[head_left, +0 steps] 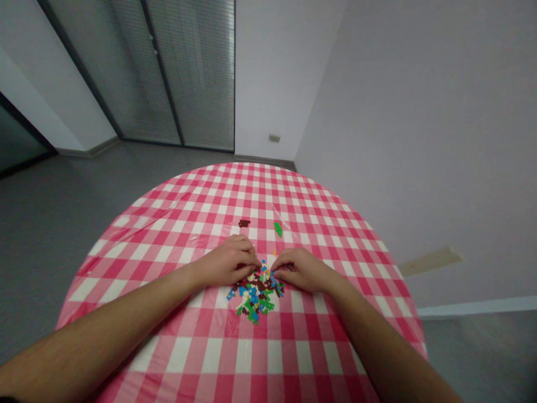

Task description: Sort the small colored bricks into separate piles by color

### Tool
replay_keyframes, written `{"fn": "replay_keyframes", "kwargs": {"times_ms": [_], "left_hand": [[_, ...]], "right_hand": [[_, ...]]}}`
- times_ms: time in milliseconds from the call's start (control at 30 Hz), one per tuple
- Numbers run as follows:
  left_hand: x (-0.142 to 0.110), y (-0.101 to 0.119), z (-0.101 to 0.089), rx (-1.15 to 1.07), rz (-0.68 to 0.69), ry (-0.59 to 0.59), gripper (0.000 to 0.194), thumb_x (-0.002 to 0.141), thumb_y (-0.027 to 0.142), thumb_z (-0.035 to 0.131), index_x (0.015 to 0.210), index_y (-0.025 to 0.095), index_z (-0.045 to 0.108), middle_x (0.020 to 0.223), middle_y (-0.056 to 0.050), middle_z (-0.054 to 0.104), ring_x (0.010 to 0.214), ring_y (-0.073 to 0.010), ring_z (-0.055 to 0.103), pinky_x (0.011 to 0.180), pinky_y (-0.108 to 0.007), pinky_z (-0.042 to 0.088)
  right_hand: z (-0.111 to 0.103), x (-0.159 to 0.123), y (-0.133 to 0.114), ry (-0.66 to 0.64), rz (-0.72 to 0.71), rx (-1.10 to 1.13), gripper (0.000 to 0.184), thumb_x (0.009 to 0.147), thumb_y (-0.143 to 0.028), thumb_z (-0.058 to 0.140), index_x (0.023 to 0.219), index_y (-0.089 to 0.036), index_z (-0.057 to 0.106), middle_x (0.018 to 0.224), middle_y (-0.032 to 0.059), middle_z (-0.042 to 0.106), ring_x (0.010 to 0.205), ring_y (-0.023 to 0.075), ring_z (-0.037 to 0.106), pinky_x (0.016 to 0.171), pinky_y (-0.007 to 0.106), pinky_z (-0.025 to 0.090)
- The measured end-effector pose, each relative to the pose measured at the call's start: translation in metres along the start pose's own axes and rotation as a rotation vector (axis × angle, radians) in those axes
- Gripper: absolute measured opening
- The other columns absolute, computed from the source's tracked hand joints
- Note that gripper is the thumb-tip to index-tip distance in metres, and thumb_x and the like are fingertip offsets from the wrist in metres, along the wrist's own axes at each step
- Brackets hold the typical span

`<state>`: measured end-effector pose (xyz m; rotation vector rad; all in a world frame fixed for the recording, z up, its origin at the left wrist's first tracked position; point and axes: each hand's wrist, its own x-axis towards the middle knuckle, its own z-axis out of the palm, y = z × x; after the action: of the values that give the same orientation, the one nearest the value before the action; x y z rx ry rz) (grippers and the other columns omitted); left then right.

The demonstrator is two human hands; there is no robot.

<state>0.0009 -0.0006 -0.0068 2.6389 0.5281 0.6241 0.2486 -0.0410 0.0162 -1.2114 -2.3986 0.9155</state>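
Note:
A loose pile of small plastic building bricks [257, 292] in blue, green, brown, white and yellow lies on the checked tablecloth. My left hand [230, 261] reaches into its upper left side, fingers curled and closed close to a dark brown piece. On the pile's upper right side, my right hand [302, 270] has thumb and fingertips drawn together beside blue pieces. What either hand pinches, if anything, is too small to make out. Beyond the hands are a cluster of brown bricks [244, 223] and a cluster of green bricks [278, 229], set apart from each other.
The round table wears a red-and-white checked tablecloth [268, 364], slightly creased at the left. A small yellow piece [275, 253] lies between the pile and the green cluster. Behind stand a glass partition with blinds [201, 78] and pale walls [411, 129], the right one close to the table.

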Motion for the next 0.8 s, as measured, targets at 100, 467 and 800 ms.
{"fn": "replay_keyframes", "kwargs": {"times_ms": [100,467,800], "left_hand": [[0.001,0.001,-0.001,0.007,-0.015,0.081,0.017,0.095,0.027,0.056,0.100,0.023,0.072,0.089,-0.004,0.066,0.089,-0.0189,0.057,0.085,-0.036,0.043],[0.001,-0.001,0.003,0.059,0.017,0.297,0.013,0.095,0.028,0.060,0.098,0.021,0.070,0.086,-0.004,0.065,0.083,-0.0172,0.056,0.080,-0.034,0.044],[0.001,-0.005,-0.006,0.175,-0.074,0.250,0.014,0.093,0.027,0.057,0.093,0.022,0.071,0.087,-0.004,0.067,0.088,-0.0197,0.055,0.085,-0.037,0.041]], "right_hand": [[0.001,0.003,-0.004,0.153,0.052,0.058,0.019,0.089,-0.019,0.057,0.091,-0.020,0.076,0.088,0.0041,0.076,0.077,0.0165,0.067,0.071,0.026,0.049],[0.025,0.016,-0.012,0.289,0.202,0.350,0.016,0.085,-0.027,0.061,0.080,-0.017,0.073,0.075,0.0033,0.073,0.065,0.0150,0.062,0.060,0.024,0.045],[0.029,0.019,-0.004,0.329,0.095,0.050,0.015,0.092,-0.023,0.060,0.090,-0.018,0.074,0.083,0.0038,0.073,0.075,0.0157,0.064,0.068,0.025,0.048]]}}
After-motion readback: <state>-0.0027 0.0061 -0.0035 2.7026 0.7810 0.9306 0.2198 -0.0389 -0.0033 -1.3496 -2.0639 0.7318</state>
